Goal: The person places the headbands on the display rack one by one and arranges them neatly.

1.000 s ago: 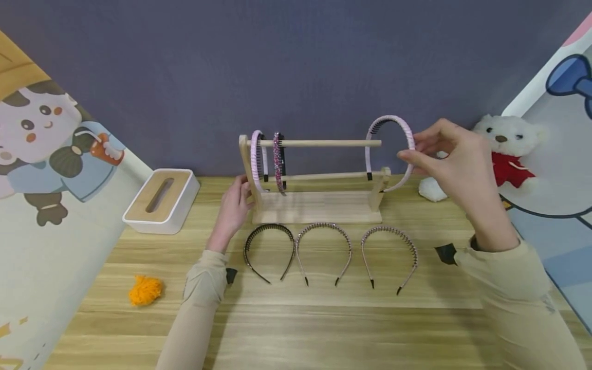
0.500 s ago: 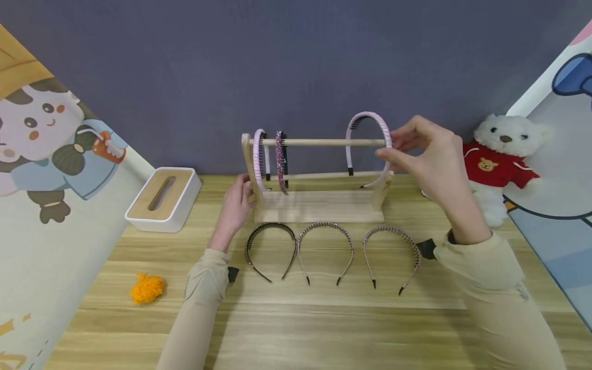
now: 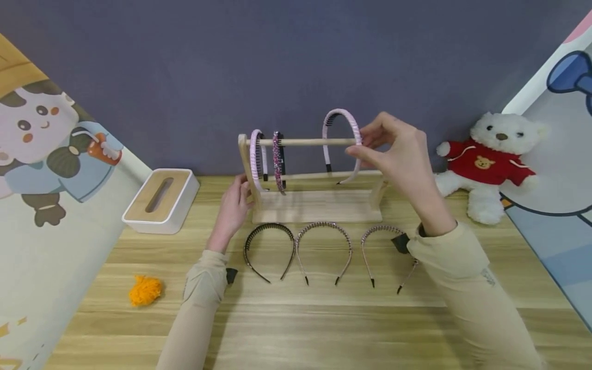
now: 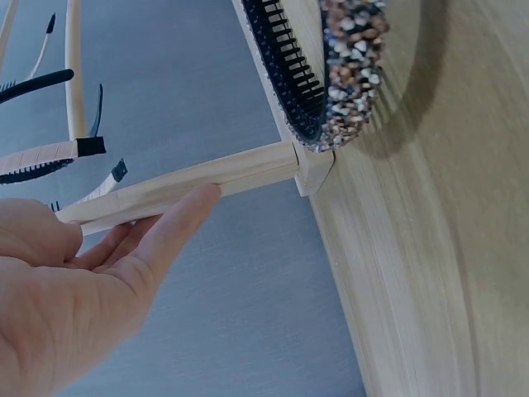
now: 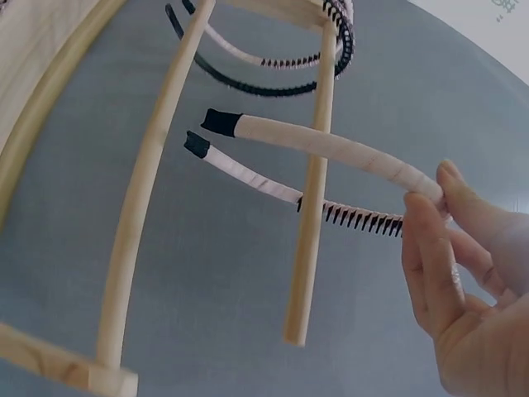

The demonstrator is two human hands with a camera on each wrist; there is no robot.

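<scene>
My right hand [image 3: 398, 149] pinches a pale pink ribbon-wrapped headband [image 3: 357, 134] by its side, thumb against fingers. The headband loops around the upper rod of a wooden rack [image 3: 316, 208], toward the rod's free right end; its black-tipped ends show in the right wrist view. My left hand [image 3: 233, 205] grips the rack's left upright [image 4: 240, 169], thumb along one face and fingers behind. Near that upright, another pink headband [image 3: 254, 159] and a pink glittery headband [image 3: 278, 159] hang from the upper rod.
Before the rack lie a black headband [image 3: 246, 244] and two rhinestone headbands, one in the middle [image 3: 324, 224] and one at right [image 3: 365, 257] partly behind the right wrist's black piece. A tissue box [image 3: 180, 205], orange yarn bundle [image 3: 145, 291] and white teddy bear [image 3: 483, 162] stand around.
My right hand has slid the pink headband leftward over the free end and along the upper rod. The left hand has stayed on the upright.
</scene>
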